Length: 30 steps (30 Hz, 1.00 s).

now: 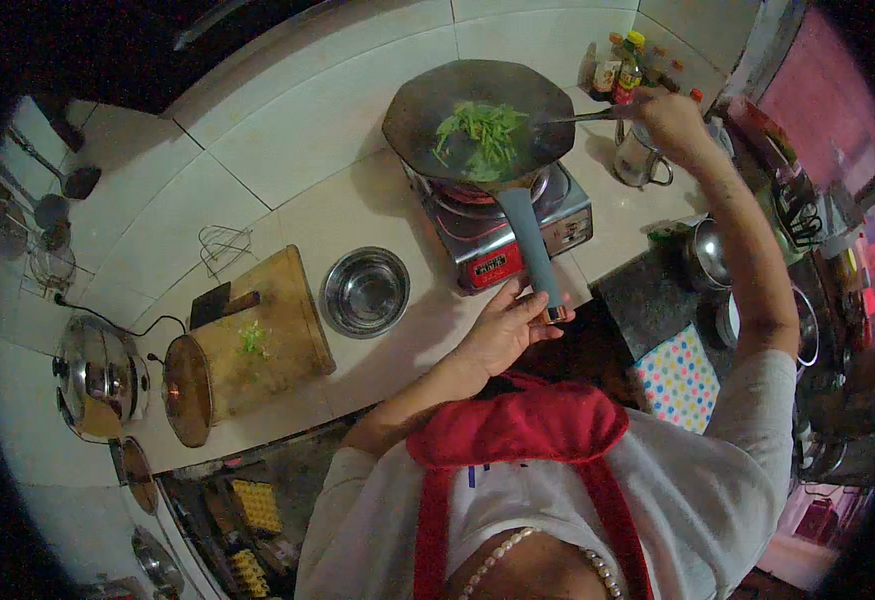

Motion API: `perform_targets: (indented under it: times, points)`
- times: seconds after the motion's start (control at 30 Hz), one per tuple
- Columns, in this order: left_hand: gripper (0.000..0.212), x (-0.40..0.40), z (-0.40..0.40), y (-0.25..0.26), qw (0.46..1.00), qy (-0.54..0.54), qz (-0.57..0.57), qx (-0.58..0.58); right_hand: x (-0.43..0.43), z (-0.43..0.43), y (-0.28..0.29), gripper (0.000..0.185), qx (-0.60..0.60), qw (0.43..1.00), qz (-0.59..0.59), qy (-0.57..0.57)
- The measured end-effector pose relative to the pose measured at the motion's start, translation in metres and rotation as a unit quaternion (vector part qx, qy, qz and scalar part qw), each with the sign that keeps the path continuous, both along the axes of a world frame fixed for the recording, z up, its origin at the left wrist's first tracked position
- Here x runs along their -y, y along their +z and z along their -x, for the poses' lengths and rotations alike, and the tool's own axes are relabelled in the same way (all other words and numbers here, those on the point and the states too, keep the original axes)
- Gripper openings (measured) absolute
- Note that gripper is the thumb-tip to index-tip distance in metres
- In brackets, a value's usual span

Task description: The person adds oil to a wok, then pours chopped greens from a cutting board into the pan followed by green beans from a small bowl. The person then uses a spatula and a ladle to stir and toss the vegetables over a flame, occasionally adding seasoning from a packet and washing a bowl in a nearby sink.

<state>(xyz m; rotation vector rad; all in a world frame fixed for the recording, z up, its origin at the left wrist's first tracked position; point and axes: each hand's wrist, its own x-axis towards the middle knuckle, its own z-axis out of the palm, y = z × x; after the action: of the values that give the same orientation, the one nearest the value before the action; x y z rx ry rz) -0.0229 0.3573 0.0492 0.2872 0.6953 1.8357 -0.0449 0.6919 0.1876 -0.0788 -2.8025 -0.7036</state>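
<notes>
A dark wok [407, 124] with a faceted rim sits on a portable burner stove [479, 262]. Chopped green vegetables [482, 135] lie in a heap inside it. The wok's grey handle [531, 232] points towards me. My left hand [509, 326] holds the end of this handle, with fingers passing behind it. Right of the wok, my right hand [666, 124] grips a cooking utensil [595, 116] by its handle. The utensil's shaft reaches over the wok's right side; its working end is hard to make out near the greens.
Left of the stove stand a steel bowl [366, 292] and a wooden cutting board [295, 315] bearing a cleaver [212, 304] and green scraps [254, 337]. A metal cup [636, 161] and sauce bottles [627, 67] are at the right. A lidded electric pot [96, 367] stands far left.
</notes>
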Motion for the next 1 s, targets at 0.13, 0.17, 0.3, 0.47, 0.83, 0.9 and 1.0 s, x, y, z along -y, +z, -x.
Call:
perform_targets:
  times: [0.13, 0.17, 0.3, 0.47, 0.83, 0.9, 1.0]
  points:
    - [0.033, -0.001, -0.002, 0.003, 1.000, 0.005, 0.003, -0.003, 0.033, 0.011, -0.013, 0.042, -0.030, 0.993, 0.115, -0.017]
    - [0.032, 0.000, -0.001, 0.003, 1.000, 0.009, 0.002, -0.006, 0.042, 0.012, -0.009, 0.043, -0.057, 0.984, 0.169, -0.005]
    - [0.030, -0.001, -0.002, 0.003, 1.000, 0.005, -0.004, -0.008, 0.054, 0.031, -0.030, 0.051, -0.094, 0.983, 0.153, -0.048]
    - [0.028, -0.002, -0.002, 0.006, 1.000, 0.002, -0.016, -0.009, 0.056, 0.019, -0.043, 0.052, -0.013, 0.994, 0.104, -0.011]
    - [0.030, -0.001, -0.002, 0.005, 1.000, 0.000, -0.009, -0.010, 0.063, -0.010, -0.021, 0.048, -0.060, 0.987, 0.143, -0.030]
    - [0.031, 0.000, -0.002, 0.004, 1.000, -0.001, -0.005, -0.004, 0.058, -0.016, -0.031, 0.047, -0.052, 0.991, 0.117, -0.047]
    - [0.033, -0.001, -0.002, 0.003, 1.000, -0.004, -0.005, -0.007, 0.057, -0.019, -0.033, 0.046, -0.020, 0.984, 0.141, -0.105]
